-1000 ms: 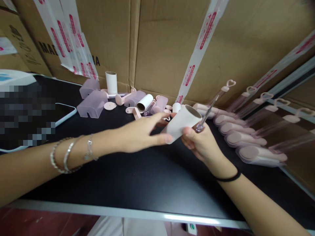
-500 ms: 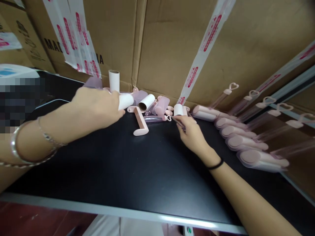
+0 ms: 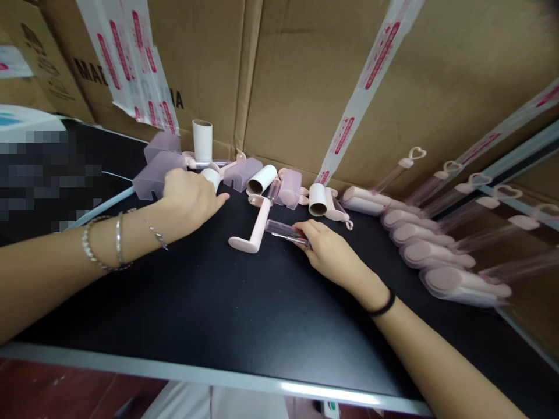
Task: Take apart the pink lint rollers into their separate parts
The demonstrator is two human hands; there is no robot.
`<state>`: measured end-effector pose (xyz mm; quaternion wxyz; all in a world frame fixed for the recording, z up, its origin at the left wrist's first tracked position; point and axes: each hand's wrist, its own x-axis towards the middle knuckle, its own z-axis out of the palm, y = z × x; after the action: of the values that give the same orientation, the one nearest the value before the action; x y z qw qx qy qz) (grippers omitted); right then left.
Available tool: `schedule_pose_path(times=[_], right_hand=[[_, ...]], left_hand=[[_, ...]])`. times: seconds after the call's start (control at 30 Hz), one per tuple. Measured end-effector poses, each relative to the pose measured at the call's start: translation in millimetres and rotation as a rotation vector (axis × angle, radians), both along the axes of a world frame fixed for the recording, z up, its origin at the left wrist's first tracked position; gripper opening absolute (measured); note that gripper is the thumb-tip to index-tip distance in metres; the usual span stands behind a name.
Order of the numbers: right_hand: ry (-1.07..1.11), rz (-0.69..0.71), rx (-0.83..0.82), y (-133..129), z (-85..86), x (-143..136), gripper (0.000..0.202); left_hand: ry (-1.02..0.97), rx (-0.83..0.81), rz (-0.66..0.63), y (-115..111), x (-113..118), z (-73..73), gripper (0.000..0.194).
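Note:
My left hand (image 3: 190,201) is at the back left, its fingers round a white roll (image 3: 211,176) whose top end shows. Near the middle, my right hand (image 3: 321,244) pinches a clear purple tube (image 3: 283,228) with a thin metal-looking tool lying along it. Just left of the tube lies a pink bracket-shaped holder (image 3: 259,224), which neither hand holds. Behind it are a white roll (image 3: 263,178) and translucent purple covers (image 3: 243,173). Another white roll (image 3: 317,199) lies behind my right hand, and one more (image 3: 202,141) stands upright at the back.
Several pink roller pieces (image 3: 430,253) with heart-ended handles stand in a row on the right. Cardboard boxes (image 3: 297,75) wall off the back of the black table (image 3: 244,314). Two purple covers (image 3: 159,170) sit beside my left hand.
My left hand has drawn back and lowered with the roll. My right hand has moved left and down, now pinching the tube too. The pink holder has turned and shifted.

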<state>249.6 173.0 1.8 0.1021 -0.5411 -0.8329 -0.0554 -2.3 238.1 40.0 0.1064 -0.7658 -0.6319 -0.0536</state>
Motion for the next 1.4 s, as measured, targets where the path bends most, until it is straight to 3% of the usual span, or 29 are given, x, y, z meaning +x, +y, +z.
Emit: schedule_pose_path(times=[0.13,0.23,0.3,0.4,0.5,0.6,0.67,0.73,0.87,0.97,1.1,1.2,1.27,1.4], right_hand=[[-0.044,-0.069,0.036,-12,5.5,-4,0.027],[-0.036,-0.084,0.091,-14,6.7,-4,0.026],[0.01,-0.081,0.133,-14,6.1,-3,0.026],[0.089,-0.087,0.169,-14,4.9,-2,0.027],[0.122,-0.064,0.172,-15,5.3,-2,0.028],[0.08,-0.052,0.208,-17,7.9,-3,0.029],[0.009,-0.065,0.249,-19,10.1,-3,0.03],[-0.076,-0.07,0.283,-21,12.0,-4,0.032],[-0.146,-0.023,0.312,-22,14.5,-4,0.033],[-0.089,0.018,0.369,-23,16.5,-5,0.032],[0.029,0.012,0.47,-28,19.7,-3,0.025],[0.115,-0.099,0.42,-32,20.4,-4,0.025],[0.122,-0.158,0.377,-33,20.1,-7,0.036],[0.026,-0.147,0.296,-35,19.4,-15,0.04]], left_hand=[[0.003,0.011,0.005,3,1,1.0,0.071],[-0.004,0.105,-0.019,8,-2,0.5,0.066],[-0.032,0.183,-0.123,9,-2,0.2,0.059],[-0.238,0.144,-0.414,5,4,-2.4,0.052],[-0.76,-0.212,-0.642,-3,14,-9.9,0.056],[-1.21,-0.733,-0.605,-7,21,-17.3,0.058],[-1.287,-0.968,-0.547,-8,23,-19.0,0.052],[-1.235,-1.064,-0.53,-10,24,-18.7,0.044],[-1.132,-0.957,-0.482,-17,30,-19.3,0.032],[-1.116,-0.811,-0.396,-21,34,-23.3,0.021],[-1.164,-0.709,-0.397,-22,35,-30.7,0.023],[-1.322,-0.715,-0.434,-24,35,-34.9,0.027],[-1.409,-0.742,-0.463,-27,36,-35.7,0.028],[-1.366,-0.812,-0.45,-31,37,-33.0,0.037]])
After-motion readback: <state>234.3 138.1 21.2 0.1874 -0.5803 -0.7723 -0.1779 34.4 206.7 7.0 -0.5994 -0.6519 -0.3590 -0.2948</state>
